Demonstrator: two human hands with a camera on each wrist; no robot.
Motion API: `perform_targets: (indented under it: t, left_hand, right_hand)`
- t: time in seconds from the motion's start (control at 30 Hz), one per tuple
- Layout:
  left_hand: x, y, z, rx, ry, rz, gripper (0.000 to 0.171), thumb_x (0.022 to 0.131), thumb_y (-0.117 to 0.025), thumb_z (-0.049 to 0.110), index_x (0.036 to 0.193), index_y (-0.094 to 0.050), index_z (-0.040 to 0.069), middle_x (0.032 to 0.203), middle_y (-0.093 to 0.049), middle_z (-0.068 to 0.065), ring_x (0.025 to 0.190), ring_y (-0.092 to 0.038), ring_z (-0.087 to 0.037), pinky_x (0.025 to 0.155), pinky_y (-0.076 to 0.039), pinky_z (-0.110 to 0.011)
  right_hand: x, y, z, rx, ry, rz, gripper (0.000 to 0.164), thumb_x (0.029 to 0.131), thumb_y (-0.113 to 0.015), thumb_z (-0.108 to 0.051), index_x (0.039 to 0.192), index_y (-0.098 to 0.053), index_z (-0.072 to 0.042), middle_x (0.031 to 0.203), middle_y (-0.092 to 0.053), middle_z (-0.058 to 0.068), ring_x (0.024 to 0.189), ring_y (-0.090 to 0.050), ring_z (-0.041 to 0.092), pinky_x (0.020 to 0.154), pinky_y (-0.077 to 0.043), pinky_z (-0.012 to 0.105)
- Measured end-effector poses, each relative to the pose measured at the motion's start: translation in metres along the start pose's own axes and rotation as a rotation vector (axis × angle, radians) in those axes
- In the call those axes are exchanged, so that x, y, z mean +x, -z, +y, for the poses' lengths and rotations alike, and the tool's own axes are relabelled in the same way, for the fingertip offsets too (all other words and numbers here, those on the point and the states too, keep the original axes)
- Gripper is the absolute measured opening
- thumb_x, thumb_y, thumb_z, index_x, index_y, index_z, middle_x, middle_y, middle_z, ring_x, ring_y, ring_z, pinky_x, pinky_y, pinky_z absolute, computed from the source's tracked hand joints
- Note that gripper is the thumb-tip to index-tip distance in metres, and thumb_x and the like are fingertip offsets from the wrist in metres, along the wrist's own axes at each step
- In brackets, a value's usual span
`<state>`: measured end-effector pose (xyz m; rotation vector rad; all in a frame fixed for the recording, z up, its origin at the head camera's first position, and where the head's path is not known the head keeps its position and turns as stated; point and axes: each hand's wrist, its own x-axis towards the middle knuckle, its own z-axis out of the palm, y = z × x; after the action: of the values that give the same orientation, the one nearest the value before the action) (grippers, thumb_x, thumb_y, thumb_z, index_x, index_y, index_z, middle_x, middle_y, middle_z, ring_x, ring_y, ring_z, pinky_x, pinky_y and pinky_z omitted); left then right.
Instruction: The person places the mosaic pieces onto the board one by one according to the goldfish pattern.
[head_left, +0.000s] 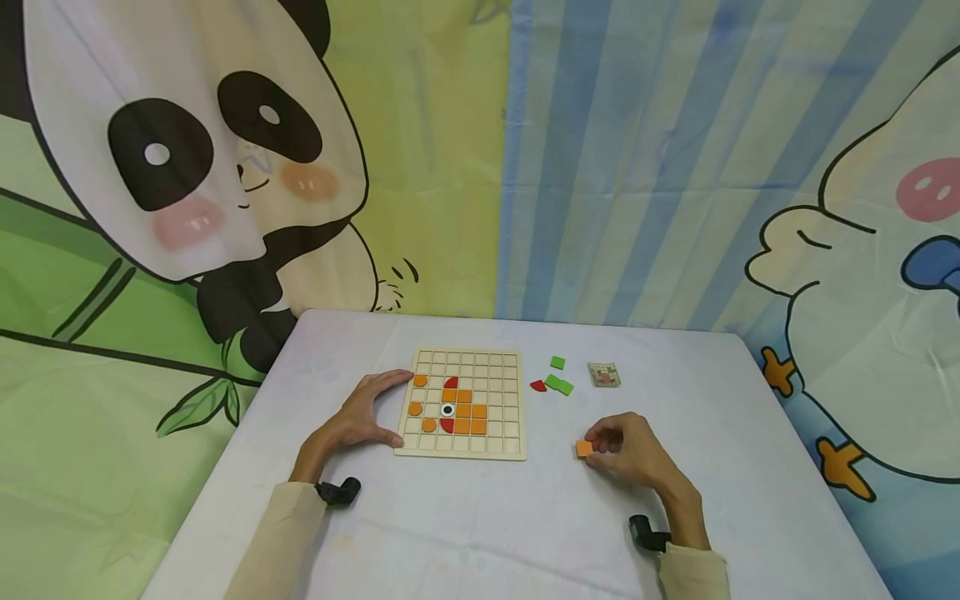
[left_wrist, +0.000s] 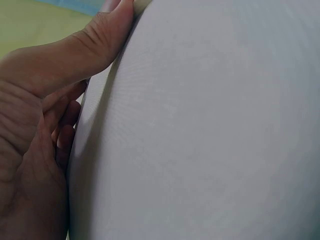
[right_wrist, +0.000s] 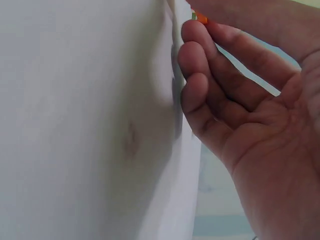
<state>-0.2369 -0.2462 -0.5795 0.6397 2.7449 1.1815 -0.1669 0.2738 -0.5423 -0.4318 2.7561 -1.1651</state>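
A pale wooden grid board [head_left: 504, 400] lies on the table, with several orange square tiles [head_left: 478, 418] set together on it. Against them sit a white eye tile [head_left: 447, 410] and two red curved tiles [head_left: 451, 382]. Three orange round tiles [head_left: 428, 425] are in the board's left columns. My left hand [head_left: 362, 414] spreads along the board's left edge, thumb at the near corner and fingers farther up. To the right of the board, my right hand [head_left: 628, 450] pinches an orange square piece [head_left: 583, 449] low over the table; in the right wrist view the fingers mostly hide it.
Green tiles [head_left: 559, 384] and a red curved tile [head_left: 538, 386] lie right of the board. Beyond them is a small patterned square [head_left: 604, 375]. The white-covered table [head_left: 465, 533] meets a printed cloth backdrop [head_left: 420, 167] at its far edge.
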Motion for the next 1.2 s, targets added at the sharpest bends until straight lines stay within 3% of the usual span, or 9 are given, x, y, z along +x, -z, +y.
perform_targets:
  t: [0.17,0.57,0.97,1.2]
  left_hand:
    - [0.000,0.000,0.003,-0.010,0.024,-0.010,0.128,0.055,-0.110,0.037,0.165,-0.049,0.015,0.174,-0.044,-0.013,0.153,-0.039,-0.043,0.125,-0.034,-0.074]
    - [0.000,-0.001,0.001,-0.006,0.037,-0.005,0.128,0.055,-0.110,0.037,0.165,-0.048,0.016,0.174,-0.044,-0.013,0.154,-0.039,-0.043,0.127,-0.033,-0.074]
    - [0.000,0.002,0.003,0.001,0.023,0.012,0.127,0.055,-0.110,0.036,0.165,-0.050,0.016,0.172,-0.046,-0.014,0.149,-0.041,-0.042,0.123,-0.036,-0.075]
    - [0.000,0.000,0.001,-0.002,0.019,0.004,0.127,0.056,-0.110,0.038,0.165,-0.049,0.014,0.173,-0.046,-0.014,0.152,-0.039,-0.044,0.124,-0.034,-0.075]
  right_hand:
    - [0.015,-0.015,-0.008,0.019,0.009,0.017,0.024,0.079,-0.096,-0.006,0.098,-0.082,-0.012,0.085,-0.074,-0.002,0.075,-0.064,0.011,0.070,-0.057,0.022]
    - [0.057,-0.045,-0.031,0.072,0.121,0.003,0.023,0.078,-0.096,-0.008,0.095,-0.081,-0.011,0.082,-0.074,0.001,0.074,-0.065,0.013,0.066,-0.054,0.022]
    - [0.095,-0.059,-0.053,0.098,0.178,-0.012,0.022,0.081,-0.097,-0.009,0.099,-0.084,-0.006,0.086,-0.078,0.001,0.074,-0.067,0.008,0.070,-0.058,0.022]
    - [0.113,-0.071,-0.058,0.102,0.225,-0.001,0.020,0.083,-0.096,-0.010,0.099,-0.085,-0.004,0.083,-0.078,0.002,0.071,-0.064,0.008,0.066,-0.055,0.023]
